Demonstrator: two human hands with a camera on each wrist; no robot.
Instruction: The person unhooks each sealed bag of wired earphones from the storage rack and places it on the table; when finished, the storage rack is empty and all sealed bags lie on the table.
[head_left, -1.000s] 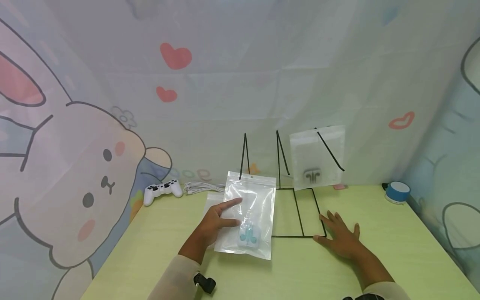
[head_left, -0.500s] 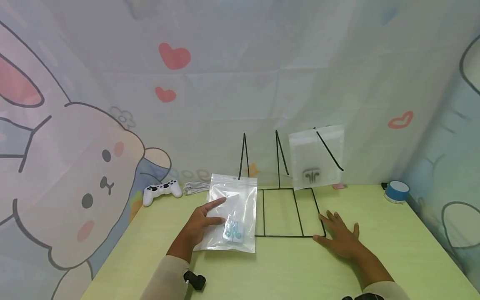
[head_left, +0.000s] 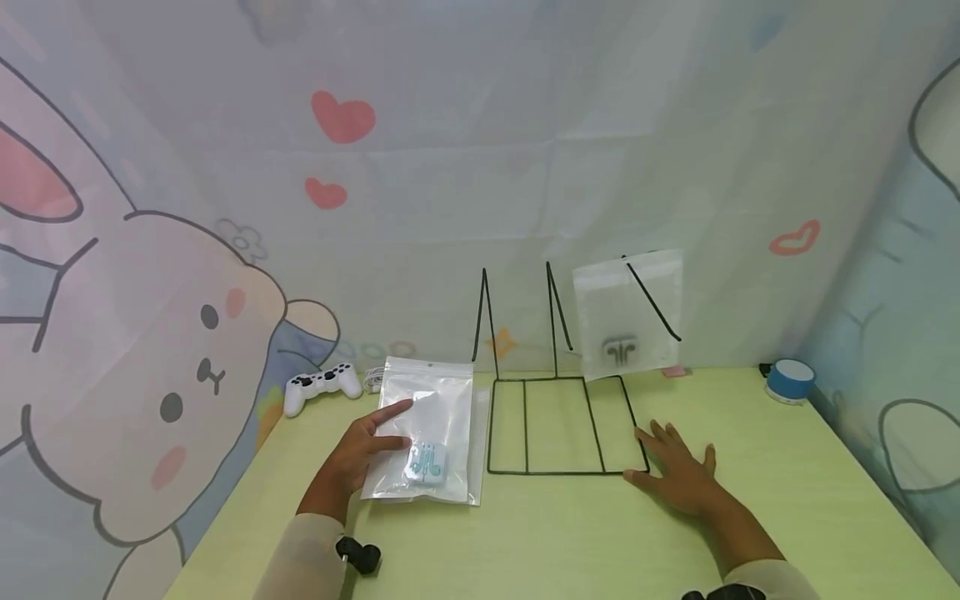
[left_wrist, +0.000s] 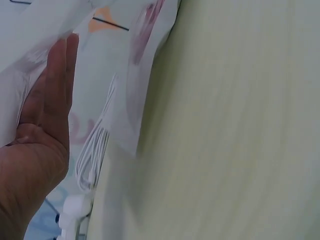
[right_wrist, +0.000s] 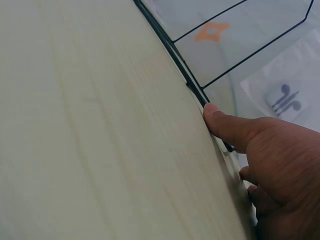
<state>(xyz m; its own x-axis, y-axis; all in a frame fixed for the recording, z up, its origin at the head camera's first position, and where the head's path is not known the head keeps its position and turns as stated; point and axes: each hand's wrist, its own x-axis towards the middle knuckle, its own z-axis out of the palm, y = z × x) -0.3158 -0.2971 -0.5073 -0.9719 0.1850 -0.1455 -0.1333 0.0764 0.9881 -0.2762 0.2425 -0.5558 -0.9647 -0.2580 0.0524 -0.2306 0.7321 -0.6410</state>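
My left hand (head_left: 352,456) holds a clear-fronted white zip bag (head_left: 448,408) by its left side, with thumb and index finger in front. The left wrist view shows the other fingers lying straight behind it. Light-blue earphones in a small case (head_left: 427,462) lie low in the bag. Behind it, another zip bag (head_left: 478,442) shows along the right edge; the left wrist view shows something pinkish in that bag (left_wrist: 132,100). My right hand (head_left: 678,475) rests at the front right corner of a black wire rack (head_left: 555,474), thumb touching its front bar.
A white bag with dark earphones (head_left: 628,317) hangs on the rack's right hook. The left hook (head_left: 484,312) and middle hook (head_left: 553,308) stand bare. At the back left are a white game controller (head_left: 322,387) and a coiled white cable (head_left: 373,380). A blue round object (head_left: 791,381) stands back right.
My left hand has carried the zip bag left and away from the rack's left hook, over the other bag. The rack's left base part now shows. My right hand has stayed in place.
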